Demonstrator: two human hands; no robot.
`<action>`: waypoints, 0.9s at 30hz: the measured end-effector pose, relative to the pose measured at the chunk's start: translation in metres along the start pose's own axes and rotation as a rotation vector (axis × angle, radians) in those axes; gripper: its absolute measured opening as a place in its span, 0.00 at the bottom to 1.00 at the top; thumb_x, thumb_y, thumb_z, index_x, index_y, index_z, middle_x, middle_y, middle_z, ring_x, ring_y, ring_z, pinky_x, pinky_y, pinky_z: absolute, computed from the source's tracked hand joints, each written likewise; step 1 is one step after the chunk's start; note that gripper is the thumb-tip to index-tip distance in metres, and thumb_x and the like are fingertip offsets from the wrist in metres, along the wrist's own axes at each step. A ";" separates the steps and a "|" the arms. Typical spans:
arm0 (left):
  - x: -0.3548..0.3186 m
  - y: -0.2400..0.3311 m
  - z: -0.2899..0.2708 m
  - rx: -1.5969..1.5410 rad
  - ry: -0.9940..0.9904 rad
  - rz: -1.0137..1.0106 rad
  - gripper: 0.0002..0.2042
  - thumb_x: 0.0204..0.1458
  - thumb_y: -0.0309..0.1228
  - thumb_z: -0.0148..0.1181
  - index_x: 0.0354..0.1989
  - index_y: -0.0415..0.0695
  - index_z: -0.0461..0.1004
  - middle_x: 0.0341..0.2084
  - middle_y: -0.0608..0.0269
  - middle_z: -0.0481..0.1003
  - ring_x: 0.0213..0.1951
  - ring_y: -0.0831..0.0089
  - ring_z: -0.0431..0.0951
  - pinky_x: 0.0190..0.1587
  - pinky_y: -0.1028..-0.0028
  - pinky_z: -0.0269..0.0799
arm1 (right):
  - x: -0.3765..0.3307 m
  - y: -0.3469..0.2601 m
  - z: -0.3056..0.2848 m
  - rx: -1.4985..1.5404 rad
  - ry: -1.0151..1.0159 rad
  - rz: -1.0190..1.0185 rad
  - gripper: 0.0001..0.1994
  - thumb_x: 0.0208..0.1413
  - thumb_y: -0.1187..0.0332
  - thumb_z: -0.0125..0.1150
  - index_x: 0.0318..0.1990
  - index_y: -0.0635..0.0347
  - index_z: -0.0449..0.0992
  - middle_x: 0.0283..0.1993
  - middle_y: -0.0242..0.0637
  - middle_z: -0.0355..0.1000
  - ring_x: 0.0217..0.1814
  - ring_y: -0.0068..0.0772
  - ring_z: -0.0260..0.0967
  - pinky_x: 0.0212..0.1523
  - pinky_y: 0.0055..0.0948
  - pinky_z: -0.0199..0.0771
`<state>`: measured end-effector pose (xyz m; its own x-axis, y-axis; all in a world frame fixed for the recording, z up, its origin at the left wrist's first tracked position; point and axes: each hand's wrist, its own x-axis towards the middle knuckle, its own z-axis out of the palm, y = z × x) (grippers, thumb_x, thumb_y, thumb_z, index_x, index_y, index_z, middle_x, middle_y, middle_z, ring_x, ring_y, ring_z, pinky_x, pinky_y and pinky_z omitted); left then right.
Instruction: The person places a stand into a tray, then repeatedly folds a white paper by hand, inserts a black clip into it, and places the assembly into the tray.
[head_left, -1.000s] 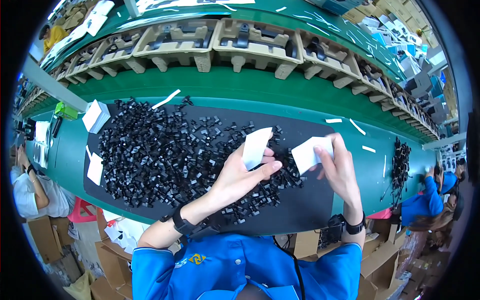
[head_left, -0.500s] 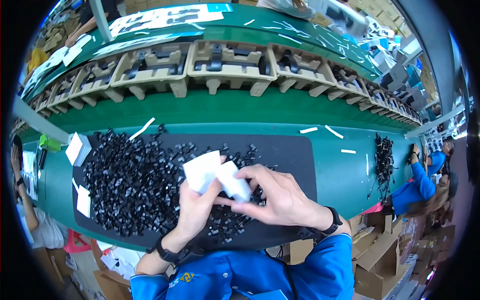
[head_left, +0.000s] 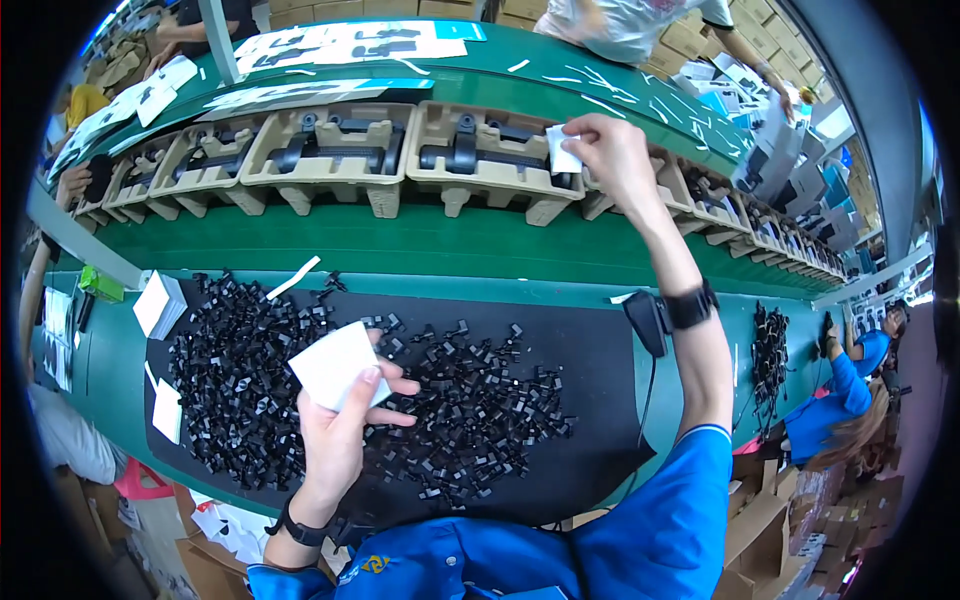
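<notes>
My left hand [head_left: 335, 435] grips a square stack of white paper pieces [head_left: 337, 366], thumb on top, over a heap of small black plastic parts [head_left: 240, 400]. Stretched far forward, my right hand [head_left: 610, 155] pinches a single white paper piece [head_left: 564, 152]. That paper hangs at the right end of a tan molded pulp tray [head_left: 490, 178], which holds black device parts [head_left: 463, 150]. A black wristband with a cable [head_left: 688, 307] sits on my right wrist.
More pulp trays [head_left: 325, 165] line the raised green shelf. On the black mat's left lie white paper stacks [head_left: 160, 305] and a green box [head_left: 100, 285]. Bundled black cables [head_left: 768, 350] rest at the right. Co-workers [head_left: 835, 380] stand around; a metal post [head_left: 85, 238] rises at left.
My right hand has left the paper stack and reached forward to the tray with one white piece. My left hand has shifted left with the stack. The trays sit slightly further right.
</notes>
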<state>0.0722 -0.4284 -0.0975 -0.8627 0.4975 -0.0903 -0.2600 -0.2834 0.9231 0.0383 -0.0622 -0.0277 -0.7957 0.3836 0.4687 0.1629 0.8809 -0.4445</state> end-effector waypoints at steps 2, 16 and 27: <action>0.003 -0.002 -0.001 0.034 -0.049 -0.015 0.17 0.58 0.26 0.47 0.55 0.31 0.62 0.35 0.54 0.74 0.38 0.64 0.79 0.29 0.69 0.81 | 0.022 0.028 0.028 -0.348 0.039 -0.252 0.06 0.42 0.72 0.61 0.30 0.58 0.79 0.26 0.43 0.75 0.30 0.39 0.75 0.34 0.33 0.74; 0.007 -0.004 -0.048 -0.008 -0.066 -0.092 0.17 0.60 0.29 0.46 0.56 0.35 0.62 0.41 0.54 0.74 0.41 0.68 0.77 0.36 0.71 0.79 | 0.026 0.029 0.054 -0.869 -0.361 -0.060 0.10 0.46 0.67 0.57 0.38 0.55 0.76 0.41 0.42 0.73 0.43 0.43 0.72 0.38 0.41 0.74; -0.004 -0.010 -0.022 -0.233 -0.248 -0.108 0.18 0.62 0.34 0.42 0.56 0.35 0.61 0.43 0.56 0.73 0.45 0.72 0.74 0.48 0.73 0.71 | -0.161 -0.183 0.032 -0.011 -0.389 -0.712 0.45 0.29 0.66 0.74 0.60 0.68 0.57 0.59 0.51 0.58 0.59 0.54 0.55 0.57 0.46 0.59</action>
<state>0.0685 -0.4455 -0.1144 -0.7007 0.7106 -0.0628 -0.4608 -0.3836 0.8003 0.1181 -0.2942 -0.0461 -0.8562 -0.3919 0.3366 -0.4547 0.8810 -0.1308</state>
